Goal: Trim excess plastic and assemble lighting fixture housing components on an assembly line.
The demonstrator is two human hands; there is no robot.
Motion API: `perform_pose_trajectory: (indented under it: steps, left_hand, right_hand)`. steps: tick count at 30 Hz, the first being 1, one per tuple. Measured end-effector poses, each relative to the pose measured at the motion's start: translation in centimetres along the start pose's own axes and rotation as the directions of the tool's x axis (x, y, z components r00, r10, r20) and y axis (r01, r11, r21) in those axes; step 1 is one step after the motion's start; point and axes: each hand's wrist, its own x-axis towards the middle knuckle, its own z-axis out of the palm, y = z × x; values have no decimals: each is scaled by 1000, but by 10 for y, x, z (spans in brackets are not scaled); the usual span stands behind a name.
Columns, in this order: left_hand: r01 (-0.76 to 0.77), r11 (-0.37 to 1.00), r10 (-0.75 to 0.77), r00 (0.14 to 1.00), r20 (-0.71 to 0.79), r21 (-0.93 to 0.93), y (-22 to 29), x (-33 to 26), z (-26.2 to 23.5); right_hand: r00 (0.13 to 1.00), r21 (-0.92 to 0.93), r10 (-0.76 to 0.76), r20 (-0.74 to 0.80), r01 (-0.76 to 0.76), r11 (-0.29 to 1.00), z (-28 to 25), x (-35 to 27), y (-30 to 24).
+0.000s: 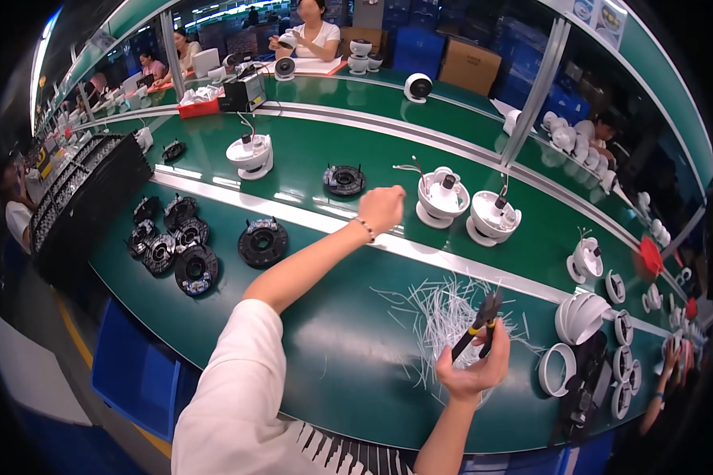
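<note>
i see a long green bench [333, 348]. on it lie white strips [444, 313], black round parts [174, 245] and white round housings [467, 206].

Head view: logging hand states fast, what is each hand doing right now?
Left hand: closed in a loose fist near a white dome housing; whether it grips anything cannot be told.
Right hand: closed on black-and-yellow cutters.

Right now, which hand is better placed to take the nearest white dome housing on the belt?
Probably left: the left hand is empty beside the white dome housing; the right hand holds pliers.
</note>
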Motion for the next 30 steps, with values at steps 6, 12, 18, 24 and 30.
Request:
perform_pose_trajectory:
  steps: [6, 12, 18, 24, 30]
  left_hand:
    - [81, 824, -144, 987, 69, 560, -91, 20, 3]
    - [-16, 859, -121, 965, 232, 512, -95, 36, 53]
    - [-40, 933, -98, 928, 359, 358, -113, 14, 0]
    - [-56, 908, -141, 892, 429, 415, -36, -6, -11]
    - [-147, 892, -71, 889, 452, 429, -32, -27, -21]
  right_hand:
    - [992, 79, -26, 126, 16, 997, 16, 2, -15]
    - [981, -73, 55, 184, -42, 996, 6, -2, 4]
    - [930, 367, -68, 362, -75, 927, 43, -4, 16]
    - [569, 607, -321, 757, -430, 669, 41, -23, -24]
    - [194, 213, -521, 831, -977, -24, 56, -90, -94]
